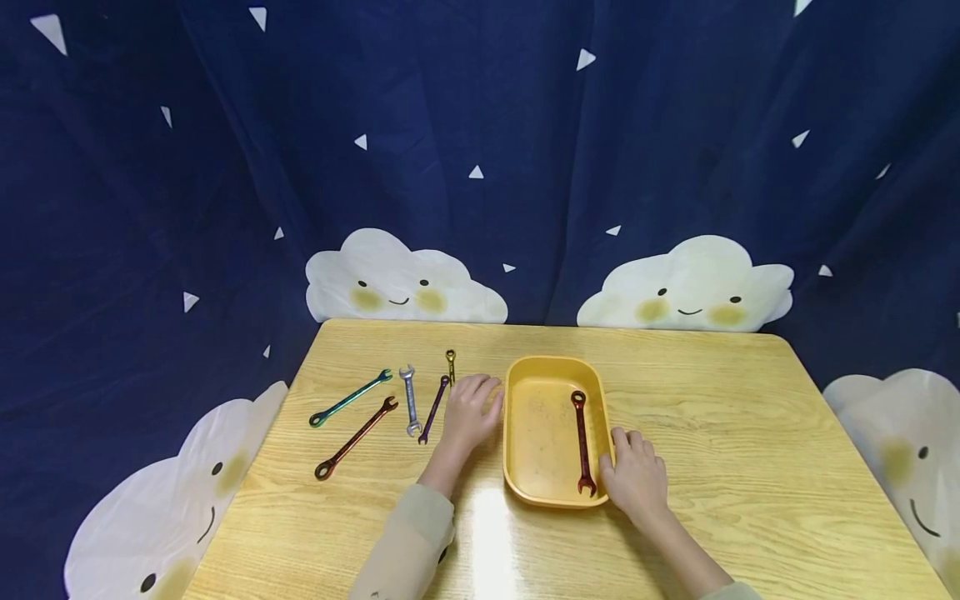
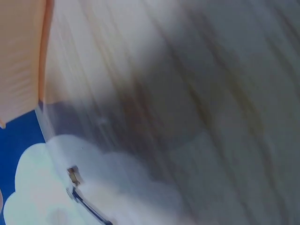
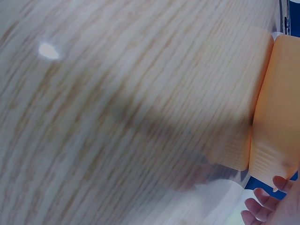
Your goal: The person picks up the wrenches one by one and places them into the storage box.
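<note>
A yellow plastic tray (image 1: 540, 433) stands on the table with one dark red wrench (image 1: 582, 442) lying inside along its right side. My right hand (image 1: 637, 483) is at the tray's lower right wall, thumb by the rim and fingers extended outside it. Between the tray and some wrenches is my left hand (image 1: 471, 410), close to the tray's left wall, its fingers loosely bent with nothing visible in them. A gold wrench (image 1: 451, 358) is partly hidden behind that hand, and a purple wrench (image 1: 433, 410) lies just left of it. The left wrist view does not show the hand.
Further left on the wooden table (image 1: 720, 417) lie a silver wrench (image 1: 410, 402), a green wrench (image 1: 349, 400) and a copper-red wrench (image 1: 356, 439). A dark blue curtain (image 1: 525, 125) with clouds and triangles hangs behind the table.
</note>
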`<state>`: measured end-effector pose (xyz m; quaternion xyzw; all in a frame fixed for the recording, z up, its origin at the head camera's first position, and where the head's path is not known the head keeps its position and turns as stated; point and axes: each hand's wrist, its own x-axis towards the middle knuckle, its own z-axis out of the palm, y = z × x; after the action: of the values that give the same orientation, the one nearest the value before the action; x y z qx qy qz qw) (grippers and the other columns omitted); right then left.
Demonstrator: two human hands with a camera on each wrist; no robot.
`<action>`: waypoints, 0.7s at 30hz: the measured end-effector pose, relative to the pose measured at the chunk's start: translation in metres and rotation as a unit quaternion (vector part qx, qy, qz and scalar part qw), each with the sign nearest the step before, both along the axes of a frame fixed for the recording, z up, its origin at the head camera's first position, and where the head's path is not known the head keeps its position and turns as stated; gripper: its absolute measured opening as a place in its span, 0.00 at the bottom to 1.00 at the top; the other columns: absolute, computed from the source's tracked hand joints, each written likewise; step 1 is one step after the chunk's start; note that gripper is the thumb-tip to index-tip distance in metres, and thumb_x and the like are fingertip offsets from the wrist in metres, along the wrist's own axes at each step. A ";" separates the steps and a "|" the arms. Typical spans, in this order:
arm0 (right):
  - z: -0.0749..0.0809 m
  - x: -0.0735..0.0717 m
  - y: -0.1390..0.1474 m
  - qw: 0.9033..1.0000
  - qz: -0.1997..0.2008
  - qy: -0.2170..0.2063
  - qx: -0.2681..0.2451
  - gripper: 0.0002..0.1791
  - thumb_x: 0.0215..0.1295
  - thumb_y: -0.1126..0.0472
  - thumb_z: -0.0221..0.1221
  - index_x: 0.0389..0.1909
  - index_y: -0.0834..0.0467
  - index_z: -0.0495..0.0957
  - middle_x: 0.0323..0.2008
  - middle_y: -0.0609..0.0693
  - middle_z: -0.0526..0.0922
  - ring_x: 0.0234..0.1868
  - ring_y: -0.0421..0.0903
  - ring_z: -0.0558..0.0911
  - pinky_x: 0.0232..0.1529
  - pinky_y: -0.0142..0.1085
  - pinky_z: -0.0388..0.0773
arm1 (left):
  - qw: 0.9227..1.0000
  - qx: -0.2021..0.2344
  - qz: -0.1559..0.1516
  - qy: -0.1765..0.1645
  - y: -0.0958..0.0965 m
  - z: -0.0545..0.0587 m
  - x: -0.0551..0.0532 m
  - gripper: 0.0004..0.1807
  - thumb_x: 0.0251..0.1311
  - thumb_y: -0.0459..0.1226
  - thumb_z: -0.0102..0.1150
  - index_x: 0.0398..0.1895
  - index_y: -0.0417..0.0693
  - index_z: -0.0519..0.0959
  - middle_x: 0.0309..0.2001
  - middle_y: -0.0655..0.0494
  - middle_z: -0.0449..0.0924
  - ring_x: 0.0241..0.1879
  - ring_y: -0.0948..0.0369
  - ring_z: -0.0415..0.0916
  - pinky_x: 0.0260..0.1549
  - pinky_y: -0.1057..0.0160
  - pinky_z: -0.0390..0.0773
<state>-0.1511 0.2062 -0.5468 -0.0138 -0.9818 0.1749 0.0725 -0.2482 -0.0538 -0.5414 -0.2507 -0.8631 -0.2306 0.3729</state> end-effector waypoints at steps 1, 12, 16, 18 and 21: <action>0.000 0.000 0.000 1.000 0.000 0.000 0.000 0.22 0.61 0.56 0.48 0.54 0.63 0.65 0.48 0.65 0.70 0.47 0.63 0.70 0.37 0.56 0.68 | 1.000 0.002 0.001 0.000 -0.003 0.000 0.001 0.11 0.50 0.38 0.60 0.36 0.44 0.81 0.37 0.50 0.81 0.39 0.56 0.77 0.46 0.55 0.73; 0.000 0.000 0.000 1.000 0.000 -0.004 0.003 0.22 0.61 0.55 0.48 0.54 0.62 0.65 0.48 0.65 0.70 0.47 0.63 0.69 0.38 0.56 0.67 | 0.999 0.019 0.024 -0.018 -0.026 -0.001 0.008 0.11 0.54 0.40 0.57 0.37 0.45 0.81 0.37 0.49 0.80 0.40 0.53 0.76 0.45 0.53 0.73; 0.000 0.000 -0.001 1.000 0.000 -0.005 0.002 0.22 0.62 0.55 0.48 0.54 0.62 0.66 0.48 0.65 0.70 0.48 0.63 0.69 0.38 0.57 0.67 | 0.999 0.024 0.026 -0.014 -0.037 -0.005 0.010 0.10 0.52 0.38 0.59 0.36 0.44 0.80 0.37 0.48 0.80 0.40 0.52 0.76 0.45 0.51 0.73; 0.001 0.000 -0.001 1.000 0.000 -0.004 0.001 0.22 0.62 0.55 0.49 0.54 0.62 0.66 0.48 0.65 0.70 0.48 0.63 0.69 0.38 0.57 0.67 | 0.999 0.027 0.027 -0.016 -0.044 -0.007 0.012 0.10 0.51 0.37 0.59 0.37 0.43 0.80 0.37 0.48 0.80 0.40 0.52 0.76 0.45 0.50 0.72; 0.001 0.000 -0.001 1.000 0.000 -0.004 0.000 0.22 0.61 0.56 0.49 0.54 0.62 0.66 0.48 0.65 0.70 0.47 0.63 0.69 0.38 0.57 0.67 | 0.999 0.026 0.033 -0.018 -0.053 -0.010 0.014 0.11 0.50 0.36 0.60 0.37 0.43 0.80 0.38 0.47 0.80 0.41 0.51 0.76 0.45 0.49 0.72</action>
<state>-0.1509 0.2056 -0.5458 -0.0144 -0.9821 0.1747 0.0686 -0.2338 -0.1069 -0.5519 -0.2077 -0.8711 -0.2452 0.3713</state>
